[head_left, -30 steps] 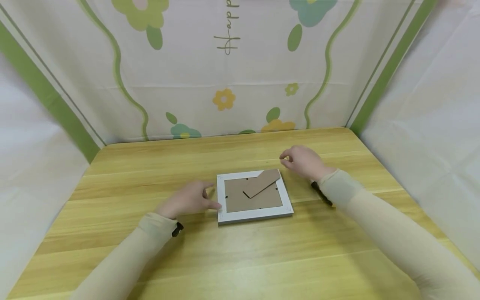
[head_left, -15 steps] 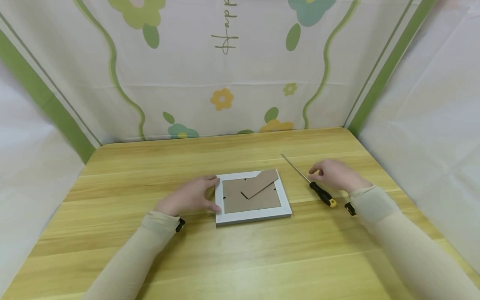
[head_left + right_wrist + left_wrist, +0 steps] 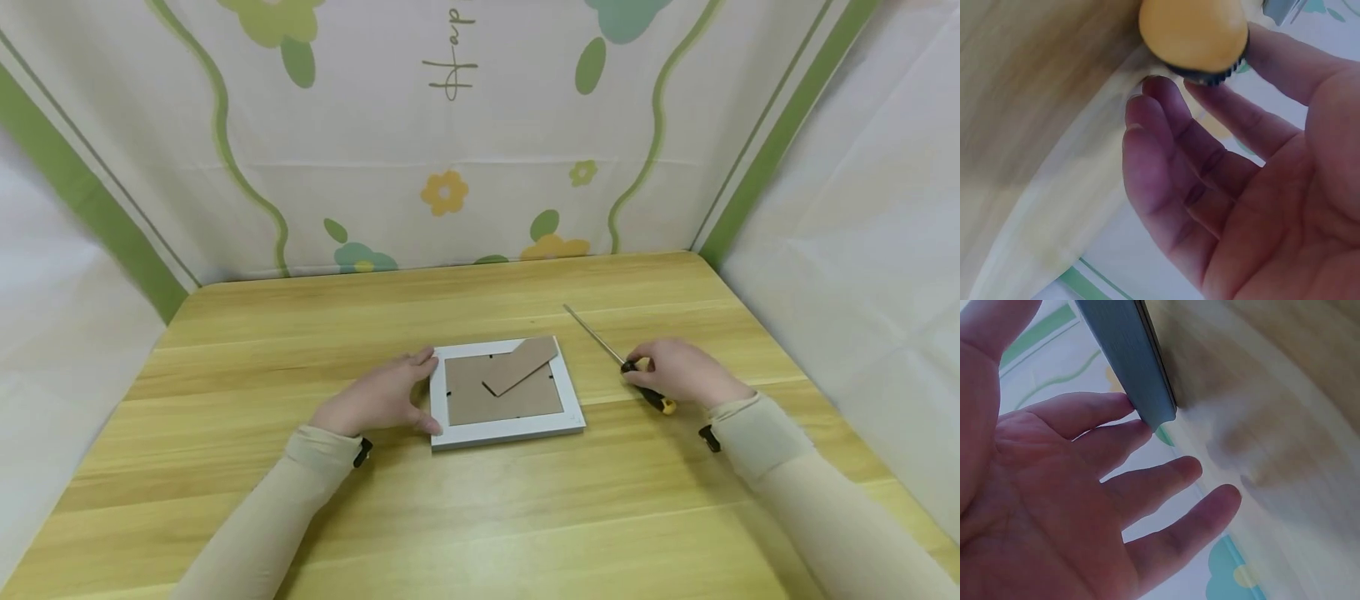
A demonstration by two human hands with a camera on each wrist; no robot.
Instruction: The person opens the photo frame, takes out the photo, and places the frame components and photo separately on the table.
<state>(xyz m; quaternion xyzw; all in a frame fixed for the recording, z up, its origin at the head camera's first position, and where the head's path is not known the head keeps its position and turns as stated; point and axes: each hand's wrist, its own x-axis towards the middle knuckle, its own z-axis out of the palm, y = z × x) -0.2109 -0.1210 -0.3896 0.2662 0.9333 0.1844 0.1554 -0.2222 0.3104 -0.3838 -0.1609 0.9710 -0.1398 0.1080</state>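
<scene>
Soft, fairly even light fills the head view, seemingly from above, leaving a pale patch of glare on the near part of the tabletop (image 3: 487,525) and diffuse shadows beside the left sleeve (image 3: 262,508) and right sleeve (image 3: 817,492), while the wide lens splays the hanging cloth (image 3: 862,217) outward at the sides. Both wrist views are dimmer and hazy, with the left hand (image 3: 1060,487) and right hand (image 3: 1285,206) shaded against paler cloth. There, the wood grain smears softly, and the screwdriver handle's (image 3: 1194,31) yellow end looks slightly out of focus.
</scene>
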